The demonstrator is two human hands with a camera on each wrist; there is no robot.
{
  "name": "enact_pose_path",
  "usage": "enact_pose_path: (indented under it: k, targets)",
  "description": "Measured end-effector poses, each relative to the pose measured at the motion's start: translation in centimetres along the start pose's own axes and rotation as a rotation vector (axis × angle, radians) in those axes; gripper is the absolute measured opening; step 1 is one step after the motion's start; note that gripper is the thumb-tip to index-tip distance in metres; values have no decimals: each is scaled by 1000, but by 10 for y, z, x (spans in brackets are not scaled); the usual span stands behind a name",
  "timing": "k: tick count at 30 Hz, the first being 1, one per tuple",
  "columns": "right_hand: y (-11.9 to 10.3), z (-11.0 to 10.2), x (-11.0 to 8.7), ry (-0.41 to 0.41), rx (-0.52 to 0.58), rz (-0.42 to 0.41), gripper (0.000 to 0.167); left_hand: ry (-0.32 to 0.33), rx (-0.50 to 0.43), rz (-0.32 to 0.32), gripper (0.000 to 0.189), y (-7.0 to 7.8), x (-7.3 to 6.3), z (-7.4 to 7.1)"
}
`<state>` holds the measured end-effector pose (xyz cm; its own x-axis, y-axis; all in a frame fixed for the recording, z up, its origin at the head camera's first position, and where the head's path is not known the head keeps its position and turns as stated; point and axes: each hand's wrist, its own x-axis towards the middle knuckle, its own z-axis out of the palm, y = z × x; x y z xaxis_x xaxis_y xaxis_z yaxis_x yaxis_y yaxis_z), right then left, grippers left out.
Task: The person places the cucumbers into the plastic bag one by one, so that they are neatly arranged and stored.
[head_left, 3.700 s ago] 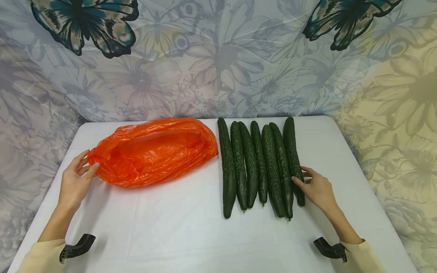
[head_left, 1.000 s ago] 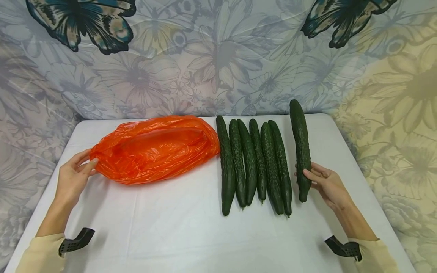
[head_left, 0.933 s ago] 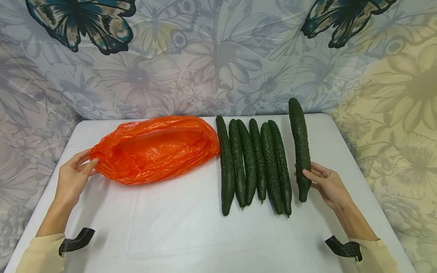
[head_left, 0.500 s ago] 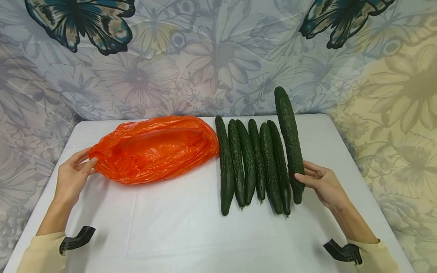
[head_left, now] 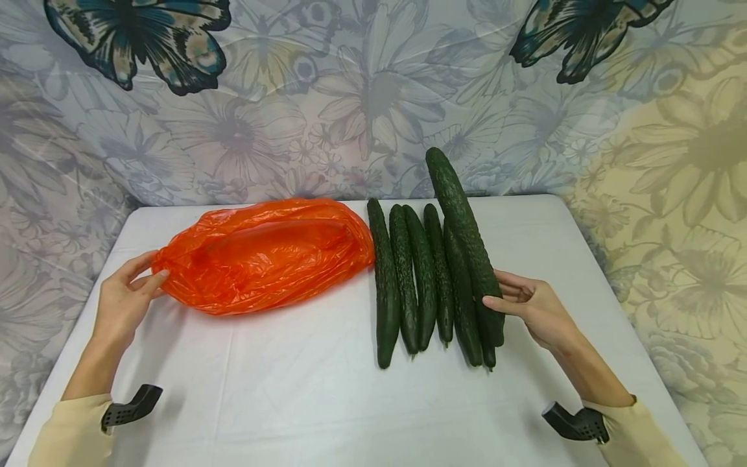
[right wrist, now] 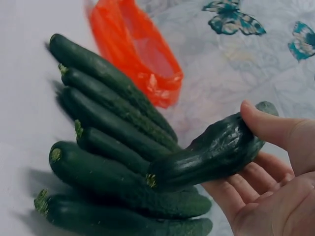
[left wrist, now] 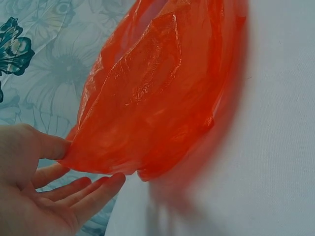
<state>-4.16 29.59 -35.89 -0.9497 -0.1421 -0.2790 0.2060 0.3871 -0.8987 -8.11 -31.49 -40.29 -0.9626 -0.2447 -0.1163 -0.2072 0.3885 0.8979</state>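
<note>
My right hand [head_left: 533, 308] grips a long dark green cucumber [head_left: 463, 220] near its lower end. That cucumber is raised and tilts to the left, its far end overlapping the back edge in the head view. Under it, several more cucumbers [head_left: 388, 292] lie side by side on the table. In the right wrist view the thumb lies over the held cucumber [right wrist: 211, 152] and the fingers pass beneath. My left hand [head_left: 128, 298] pinches the left end of an orange plastic bag [head_left: 274, 259] between thumb and fingers; the bag's mouth gapes upward.
The white-covered table [head_left: 292, 402] has its back edge against a flowered cloth backdrop [head_left: 262, 130] with butterflies. The bag's right end reaches the leftmost cucumber. Black wrist mounts [head_left: 574, 421] sit on both forearms.
My right hand has picked up the rightmost cucumber, lifted it and carried it left over the neighbouring ones, tilting its far end leftward. My left hand stays at the bag's end.
</note>
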Motion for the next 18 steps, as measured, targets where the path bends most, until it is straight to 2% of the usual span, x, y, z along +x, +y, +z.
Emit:
enact_pose_path:
  k: [5,12,18]
  targets:
    - [-9,3,3,-20,-34,5,72,1,-4,4,56,0,0,0]
    - [-22,11,6,-12,-135,3,73,0,-93,13,56,0,1,-1]
    - [-31,16,12,-12,-145,11,74,-1,-68,-3,59,3,3,0]
